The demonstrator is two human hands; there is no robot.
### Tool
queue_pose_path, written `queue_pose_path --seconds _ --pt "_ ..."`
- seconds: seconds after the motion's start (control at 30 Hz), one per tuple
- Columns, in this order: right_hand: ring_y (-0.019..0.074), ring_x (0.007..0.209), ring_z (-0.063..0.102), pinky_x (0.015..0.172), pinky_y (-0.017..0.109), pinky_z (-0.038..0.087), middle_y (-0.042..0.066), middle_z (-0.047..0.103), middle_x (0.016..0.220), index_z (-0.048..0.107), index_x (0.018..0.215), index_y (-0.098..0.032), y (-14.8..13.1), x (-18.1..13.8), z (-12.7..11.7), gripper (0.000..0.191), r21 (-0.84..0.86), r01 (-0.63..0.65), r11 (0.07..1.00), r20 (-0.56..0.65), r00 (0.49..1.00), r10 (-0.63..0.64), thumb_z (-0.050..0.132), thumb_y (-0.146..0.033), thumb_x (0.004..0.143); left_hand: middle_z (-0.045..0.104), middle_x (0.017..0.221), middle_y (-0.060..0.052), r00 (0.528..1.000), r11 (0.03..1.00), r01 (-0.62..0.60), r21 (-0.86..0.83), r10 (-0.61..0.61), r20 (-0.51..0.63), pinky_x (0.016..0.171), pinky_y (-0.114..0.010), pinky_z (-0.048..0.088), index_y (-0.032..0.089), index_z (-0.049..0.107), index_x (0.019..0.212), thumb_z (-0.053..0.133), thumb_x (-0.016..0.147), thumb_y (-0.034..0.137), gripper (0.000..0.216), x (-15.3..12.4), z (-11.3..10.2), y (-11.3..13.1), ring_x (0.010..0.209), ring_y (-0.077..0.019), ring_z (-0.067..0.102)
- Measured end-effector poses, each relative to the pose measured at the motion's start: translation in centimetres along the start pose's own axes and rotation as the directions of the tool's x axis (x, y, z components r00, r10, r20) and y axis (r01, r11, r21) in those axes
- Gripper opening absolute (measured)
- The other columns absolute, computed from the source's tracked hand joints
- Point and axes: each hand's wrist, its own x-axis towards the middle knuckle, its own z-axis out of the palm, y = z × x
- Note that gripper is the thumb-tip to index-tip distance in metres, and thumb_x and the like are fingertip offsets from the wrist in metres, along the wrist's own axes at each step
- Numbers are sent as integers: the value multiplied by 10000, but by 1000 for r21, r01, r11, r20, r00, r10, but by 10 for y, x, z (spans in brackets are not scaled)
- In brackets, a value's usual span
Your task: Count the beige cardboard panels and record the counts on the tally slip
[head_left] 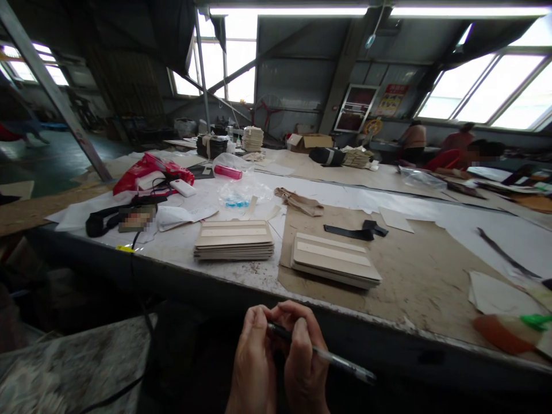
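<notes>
In the head view a pen (345, 364) with a clear barrel and a dark end slants between my hands, just below the table's near edge. My right hand (305, 351) is closed around it, and the barrel sticks out to the lower right. My left hand (254, 359) is closed too, its fingers at the dark end of the pen and against the right hand. Beyond them on the table lie two stacks of flat beige panels, a left stack (233, 240) and a right stack (334, 262), each topped by a pale strip.
Brown paper (422, 276) covers part of the table, with a black strap (351, 232) and a tan fabric piece (299, 201) on it. A red bag (150, 171) lies left. An orange-and-green object (509, 333) sits at right. Some people (459, 141) are in the background.
</notes>
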Motion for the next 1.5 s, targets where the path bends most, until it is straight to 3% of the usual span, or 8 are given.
queue_pose_path --seconds 0.37,0.53,0.77,0.83,0.97,1.03,1.37,1.5 --pt "136 600 554 530 234 450 4 548 639 493 702 -195 -3 -15 13 354 61 25 998 -6 1000 -25 281 -349 940 549 1151 -46 998 999 1 54 2 -66 930 -271 420 186 473 884 467 880 352 165 -11 -6 -5 1069 -182 521" --pt "103 477 449 438 205 385 -25 475 560 474 652 -193 -16 -11 14 332 43 -76 996 -18 997 76 379 -404 890 509 1204 -62 998 975 -54 216 44 49 926 -237 400 184 506 964 443 894 398 233 -19 -6 13 1075 -173 496" --pt "71 391 342 373 173 294 -67 364 477 447 648 -189 -24 0 2 375 9 -297 955 52 954 296 419 -502 852 458 741 -18 950 759 -253 600 78 303 669 -199 378 156 487 803 377 914 457 339 -16 -21 34 707 -121 436" --pt "74 382 349 370 177 292 -66 363 466 446 643 -186 -24 3 -4 395 -4 -308 951 75 949 308 410 -518 855 383 668 2 947 765 -213 608 10 320 573 -203 321 148 437 728 401 894 506 396 -13 -24 34 619 -101 351" --pt "85 425 389 398 188 357 -50 392 513 452 626 -182 -22 9 -11 430 -16 -298 954 73 952 299 399 -539 859 315 628 29 890 883 87 462 -277 362 493 -199 221 160 366 746 460 847 565 428 -12 -23 30 539 -72 269" --pt "94 474 404 415 194 382 -36 409 567 443 616 -185 -21 11 -13 429 24 -294 956 56 955 292 391 -532 863 291 634 38 864 899 105 425 -294 408 486 -196 220 172 342 759 484 831 580 438 -12 -22 28 532 -67 264" --pt "106 504 412 478 216 384 -24 414 555 409 591 -195 -10 13 -10 420 131 -196 972 51 980 191 324 -480 888 376 607 9 929 676 -300 673 47 367 550 -228 285 167 461 729 462 844 573 421 -18 -19 19 558 -103 323" --pt "103 475 396 448 212 365 -36 394 539 395 600 -200 -11 11 -8 409 244 -272 931 78 962 261 330 -490 882 457 690 -18 899 541 -434 721 205 387 631 -231 326 172 535 774 463 861 529 375 -22 -14 17 636 -124 414"
